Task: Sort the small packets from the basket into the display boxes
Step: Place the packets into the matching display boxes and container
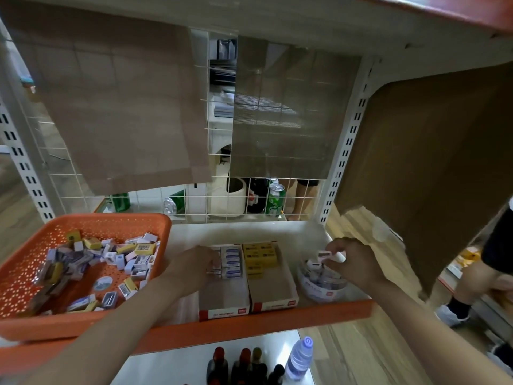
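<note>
The orange basket [55, 326] is seen at the left of the shelf [277, 232], with loose packets [91, 262] heaped in it at all angles. Two display boxes are set side by side mid-shelf, long axes running near to far. The left box [224, 298] is filled at its far end with white-and-blue packets [232, 263] lying crosswise, the right box [273, 287] with yellow packets [259, 257] laid likewise. The left hand [191, 262] is laid against the white rows, fingers bent; whether one is gripped cannot be told. A small white packet [323, 254] is pinched by the right hand [349, 262], long axis left to right, above the round clear tub [324, 291] at the right.
</note>
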`<state>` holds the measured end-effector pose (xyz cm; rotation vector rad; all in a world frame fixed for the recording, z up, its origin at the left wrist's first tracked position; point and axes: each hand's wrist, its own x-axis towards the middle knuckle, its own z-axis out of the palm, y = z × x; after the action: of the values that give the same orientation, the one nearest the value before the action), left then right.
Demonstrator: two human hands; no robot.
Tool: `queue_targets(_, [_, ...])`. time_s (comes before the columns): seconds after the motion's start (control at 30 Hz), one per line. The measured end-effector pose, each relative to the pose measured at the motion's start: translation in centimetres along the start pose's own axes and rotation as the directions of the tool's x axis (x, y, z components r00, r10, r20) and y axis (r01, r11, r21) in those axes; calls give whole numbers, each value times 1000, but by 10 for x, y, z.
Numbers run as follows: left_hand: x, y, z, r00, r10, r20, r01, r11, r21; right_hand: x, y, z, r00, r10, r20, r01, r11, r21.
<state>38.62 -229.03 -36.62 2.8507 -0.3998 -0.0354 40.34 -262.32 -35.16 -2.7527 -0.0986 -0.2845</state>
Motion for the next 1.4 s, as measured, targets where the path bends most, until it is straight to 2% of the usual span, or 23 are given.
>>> queue_targets(0.13, [3,1,0,1000,-2,1,2,1000,-9,0,2,0,1000,16,19,-15,1000,-16])
queue_targets(0.27, [8,3,0,1000,8,-8,-8,1000,8,4,-11,4,999,-28,18,29,999,-25])
queue_targets(0.4, [9,9,-1,998,47,-50,-47,999,16,9,-44,17,988,-153,8,153,987,-38])
queue_targets(0.63, [0,4,-13,994,76,-81,-75,997,17,7,-116,53,944,-305,125,309,951,-13])
queue_targets(0.9, [-39,-73,-47,977,-84,-194,98,993,63,6,-238,87,855,-499,141,488,866,112])
queue_targets(1.13, [-84,-141,-49,944,-294,-149,305,950,58,-3,-312,127,761,-622,182,603,783,153])
queue_targets(1.27, [-103,-166,-41,937,-321,-135,337,934,117,-4,-328,154,738,-600,310,607,790,85])
queue_targets(1.4, [-108,-178,-32,935,-315,-162,329,942,70,-3,-332,171,744,-536,399,574,818,28])
